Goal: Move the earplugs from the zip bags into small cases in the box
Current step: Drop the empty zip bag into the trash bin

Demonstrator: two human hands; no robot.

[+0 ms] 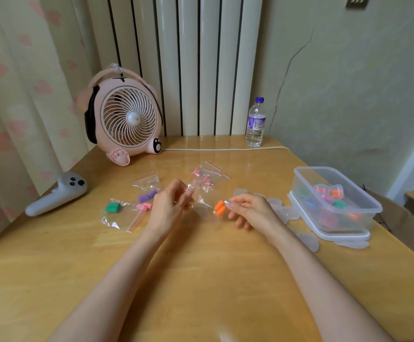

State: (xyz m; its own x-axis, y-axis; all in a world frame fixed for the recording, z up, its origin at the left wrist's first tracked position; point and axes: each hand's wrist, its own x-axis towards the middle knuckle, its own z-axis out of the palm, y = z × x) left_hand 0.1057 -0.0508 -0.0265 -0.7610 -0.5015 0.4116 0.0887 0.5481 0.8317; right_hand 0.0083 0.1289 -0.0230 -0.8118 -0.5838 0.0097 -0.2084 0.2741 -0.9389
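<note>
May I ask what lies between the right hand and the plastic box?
In the head view, translucent small cases lie between the right hand and box.

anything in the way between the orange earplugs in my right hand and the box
Nothing visible blocks the way. The right hand pinches the orange earplugs above the table, and the box has its top open. Only empty clear cases lie flat on the table between them, probably low enough to pass over.
</note>
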